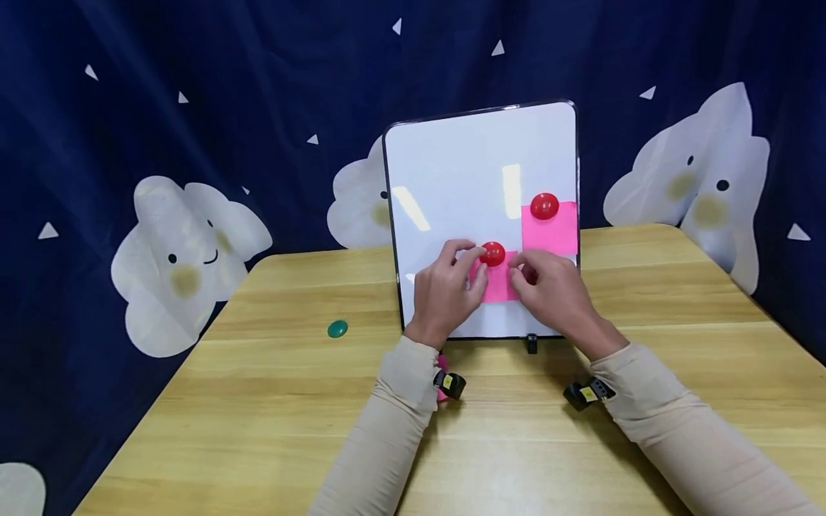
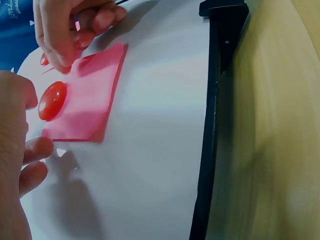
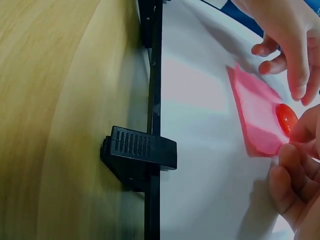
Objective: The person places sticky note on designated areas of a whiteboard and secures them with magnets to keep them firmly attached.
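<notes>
Magnet, red, domed (image 1: 493, 254): on the upper part of a pink paper note (image 1: 500, 285), low on a black-framed whiteboard (image 1: 452, 168). Left hand (image 1: 447, 287): thumb and forefinger apart beside the magnet. Right hand (image 1: 551, 290): fingers curled at the note's right edge; cannot tell whether they pinch it. Second red magnet (image 1: 545, 206): on another pink note (image 1: 548, 235), upper right. Green disc (image 1: 338, 329): on wooden table (image 1: 277, 387), left. Yellow labels (image 1: 588, 393): on wrist devices (image 1: 455, 387), illegible. Pale script (image 2: 9, 6): left wrist view, corner, unreadable.
</notes>
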A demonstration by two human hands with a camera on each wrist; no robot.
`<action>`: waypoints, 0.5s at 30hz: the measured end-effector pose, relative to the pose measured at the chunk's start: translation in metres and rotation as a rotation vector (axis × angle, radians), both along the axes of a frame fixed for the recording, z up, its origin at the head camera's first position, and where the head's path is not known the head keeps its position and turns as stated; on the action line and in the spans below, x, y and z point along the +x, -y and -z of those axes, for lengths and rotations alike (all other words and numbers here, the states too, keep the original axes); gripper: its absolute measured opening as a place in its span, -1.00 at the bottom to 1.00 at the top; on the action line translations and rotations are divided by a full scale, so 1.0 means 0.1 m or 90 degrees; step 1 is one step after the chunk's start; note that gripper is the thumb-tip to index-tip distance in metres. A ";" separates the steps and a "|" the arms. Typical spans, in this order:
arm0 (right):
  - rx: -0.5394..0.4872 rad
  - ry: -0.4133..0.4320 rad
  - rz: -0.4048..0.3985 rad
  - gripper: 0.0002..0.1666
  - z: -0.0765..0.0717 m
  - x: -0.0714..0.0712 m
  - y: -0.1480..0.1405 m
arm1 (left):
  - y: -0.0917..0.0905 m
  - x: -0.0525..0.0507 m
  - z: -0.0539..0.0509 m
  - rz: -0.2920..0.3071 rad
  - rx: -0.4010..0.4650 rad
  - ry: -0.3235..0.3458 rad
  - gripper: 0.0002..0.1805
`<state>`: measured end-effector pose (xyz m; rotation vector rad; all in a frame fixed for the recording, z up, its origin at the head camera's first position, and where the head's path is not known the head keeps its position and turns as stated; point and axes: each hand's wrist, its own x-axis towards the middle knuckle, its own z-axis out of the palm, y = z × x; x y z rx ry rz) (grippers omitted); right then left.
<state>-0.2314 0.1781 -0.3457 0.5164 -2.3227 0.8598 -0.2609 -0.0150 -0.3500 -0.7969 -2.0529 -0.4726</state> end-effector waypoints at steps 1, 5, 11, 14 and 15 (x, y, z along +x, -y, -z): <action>-0.001 0.004 0.005 -0.90 0.00 0.01 0.00 | 0.01 0.00 -0.01 0.002 0.000 0.001 -0.72; -0.002 0.032 0.019 -0.88 -0.01 0.03 0.02 | 0.06 0.02 -0.02 0.002 -0.005 0.011 -0.74; 0.016 0.062 0.011 -0.86 -0.01 0.07 0.07 | 0.21 0.06 0.01 -0.006 -0.022 0.026 -0.76; 0.023 0.065 0.000 -0.86 0.00 0.08 0.09 | 0.28 0.07 0.03 -0.007 -0.031 0.040 -0.78; 0.023 0.065 -0.004 -0.86 0.00 0.08 0.10 | 0.31 0.07 0.03 -0.008 -0.035 0.044 -0.78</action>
